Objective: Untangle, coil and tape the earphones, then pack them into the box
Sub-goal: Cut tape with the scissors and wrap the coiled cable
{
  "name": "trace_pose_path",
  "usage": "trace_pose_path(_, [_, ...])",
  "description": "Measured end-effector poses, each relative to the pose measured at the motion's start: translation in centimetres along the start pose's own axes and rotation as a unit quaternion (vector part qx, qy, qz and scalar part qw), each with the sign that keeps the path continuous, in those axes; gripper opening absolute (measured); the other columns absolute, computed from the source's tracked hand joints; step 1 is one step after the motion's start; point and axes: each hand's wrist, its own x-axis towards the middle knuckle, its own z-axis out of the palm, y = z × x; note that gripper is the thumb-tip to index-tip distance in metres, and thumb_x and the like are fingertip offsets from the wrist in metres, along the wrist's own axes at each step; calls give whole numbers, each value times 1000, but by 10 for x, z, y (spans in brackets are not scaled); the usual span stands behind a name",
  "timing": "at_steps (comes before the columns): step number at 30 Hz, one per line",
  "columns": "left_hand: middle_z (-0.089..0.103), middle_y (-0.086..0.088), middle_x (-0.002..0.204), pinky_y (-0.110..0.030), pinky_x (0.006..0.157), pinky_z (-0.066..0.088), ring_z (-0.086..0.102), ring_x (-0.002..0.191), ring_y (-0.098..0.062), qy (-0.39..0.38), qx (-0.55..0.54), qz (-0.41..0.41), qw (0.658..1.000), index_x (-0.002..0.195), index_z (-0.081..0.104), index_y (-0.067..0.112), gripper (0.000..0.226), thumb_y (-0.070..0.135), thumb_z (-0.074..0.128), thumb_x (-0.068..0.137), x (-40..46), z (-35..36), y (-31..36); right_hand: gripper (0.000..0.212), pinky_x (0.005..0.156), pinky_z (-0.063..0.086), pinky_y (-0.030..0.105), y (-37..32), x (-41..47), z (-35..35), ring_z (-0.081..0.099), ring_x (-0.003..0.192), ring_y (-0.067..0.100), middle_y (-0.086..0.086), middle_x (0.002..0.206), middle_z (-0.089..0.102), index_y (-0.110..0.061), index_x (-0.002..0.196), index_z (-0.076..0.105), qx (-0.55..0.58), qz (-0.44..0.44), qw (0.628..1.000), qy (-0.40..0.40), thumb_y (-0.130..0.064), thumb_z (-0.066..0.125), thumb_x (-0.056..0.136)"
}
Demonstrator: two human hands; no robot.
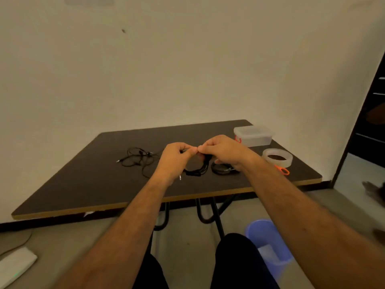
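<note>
Above the middle of the dark table, my left hand and my right hand meet fingertip to fingertip. Both pinch the top of a coiled black earphone, whose loop hangs below them with a silver plug dangling by my left wrist. A tangled black earphone lies loose on the table to the left. Another coiled black earphone lies under my right wrist. A clear tape roll sits at the right. The translucent plastic box stands closed at the back right corner.
Orange-handled scissors lie beside the tape roll near the table's right edge. A blue bin stands on the floor under the table's front edge, by my knees. A white device lies on the floor at the left.
</note>
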Motion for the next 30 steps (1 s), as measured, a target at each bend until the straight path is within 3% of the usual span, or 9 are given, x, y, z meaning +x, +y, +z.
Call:
trace_pose_path(2, [73, 7, 77, -20, 55, 47, 62, 66, 2, -2, -30, -29, 999, 79, 75, 23, 20, 23, 62, 95, 12, 14, -19, 33, 85, 49, 40, 21, 16, 9, 61, 88, 28, 22, 101, 69, -13, 87, 76, 14, 19, 1000, 11, -44, 63, 90])
trace_pose_path(7, [72, -2, 81, -32, 70, 52, 61, 68, -11, -1, -66, -121, 990, 83, 76, 13, 22, 27, 64, 94, 45, 42, -62, 8, 69, 50, 31, 61, 57, 20, 63, 78, 21, 16, 86, 73, -10, 90, 73, 13, 26, 998, 60, -10, 67, 85])
trace_pose_path(12, [72, -2, 83, -34, 71, 55, 65, 70, -10, -19, -120, -201, 972, 91, 72, 10, 30, 33, 54, 100, 82, 53, -82, 8, 70, 54, 27, 80, 103, 10, 67, 72, 16, 9, 80, 73, -6, 88, 74, -51, 37, 996, 55, -6, 66, 86])
trace_pose_path(17, [71, -9, 90, -32, 71, 61, 73, 83, -18, -8, -153, -207, 966, 105, 66, -2, 37, 31, 50, 102, 126, 60, -92, 9, 72, 54, 24, 92, 144, -15, 66, 75, 15, 10, 81, 73, -2, 87, 74, -59, 50, 993, 84, -3, 65, 86])
trace_pose_path(20, [71, -13, 103, -29, 72, 61, 71, 99, -25, -28, -153, -221, 963, 102, 65, 5, 27, 27, 49, 103, 140, 69, -98, 9, 72, 51, 24, 108, 160, -25, 66, 77, 14, 4, 78, 70, -2, 86, 74, -72, 79, 991, 83, -2, 65, 86])
trace_pose_path(24, [69, -7, 108, -32, 84, 59, 68, 98, -16, -46, -143, -222, 963, 119, 63, 10, 28, 28, 50, 102, 149, 81, -105, 12, 77, 55, 30, 134, 170, -34, 66, 85, 17, 1, 81, 71, -5, 78, 75, -108, 120, 983, 90, -3, 65, 85])
trace_pose_path(26, [68, -5, 108, -33, 85, 59, 68, 99, -15, -48, -137, -217, 965, 122, 62, 10, 29, 29, 51, 102, 150, 83, -105, 17, 71, 52, 25, 142, 171, -37, 64, 86, 13, 0, 86, 71, -13, 72, 72, -126, 122, 980, 95, -6, 65, 86])
trace_pose_path(28, [68, -4, 107, -34, 86, 59, 68, 99, -15, -52, -126, -207, 969, 118, 64, 12, 27, 29, 52, 102, 148, 82, -104, 14, 66, 46, 19, 146, 172, -38, 61, 85, 9, -1, 90, 70, -17, 78, 72, -161, 116, 975, 102, -12, 65, 89])
trace_pose_path(30, [68, -3, 105, -35, 86, 59, 67, 98, -15, -54, -111, -187, 975, 109, 65, 16, 19, 29, 53, 101, 146, 80, -100, 8, 73, 50, 23, 148, 172, -38, 61, 85, 8, 0, 96, 70, -16, 93, 73, -204, 113, 967, 101, -17, 66, 91])
